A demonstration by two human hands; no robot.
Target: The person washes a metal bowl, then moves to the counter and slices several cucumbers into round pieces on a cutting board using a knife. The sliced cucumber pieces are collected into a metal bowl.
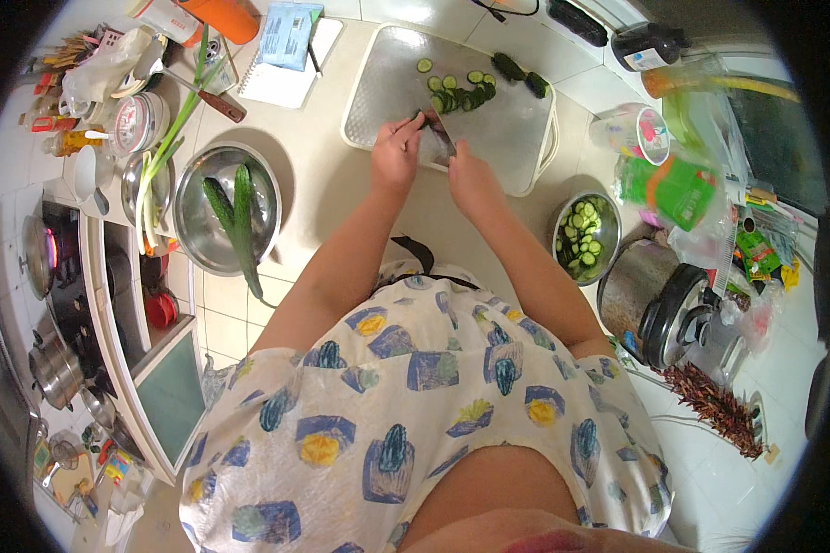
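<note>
My left hand (395, 153) presses on a short dark-green cucumber piece (422, 119), mostly hidden under the fingers. Beside it my right hand (472, 181) grips a kitchen knife (443, 133), its blade angled up and left towards that piece. Both are over the near edge of a pale, textured cutting board (380, 90) with raised rims. Just beyond the blade, cut cucumber slices (465, 98) lie in an overlapping row, with a few loose rounds around them. Two larger cucumber pieces (519, 72) rest at the board's far right corner.
To the left, a steel bowl (192, 238) holds whole cucumbers (242, 207). A smaller steel bowl (614, 238) of cucumber slices stands right, next to a pressure cooker (636, 276). Spring onions (162, 155), a wood-handled tool (221, 105) and a notebook (304, 90) line the far left.
</note>
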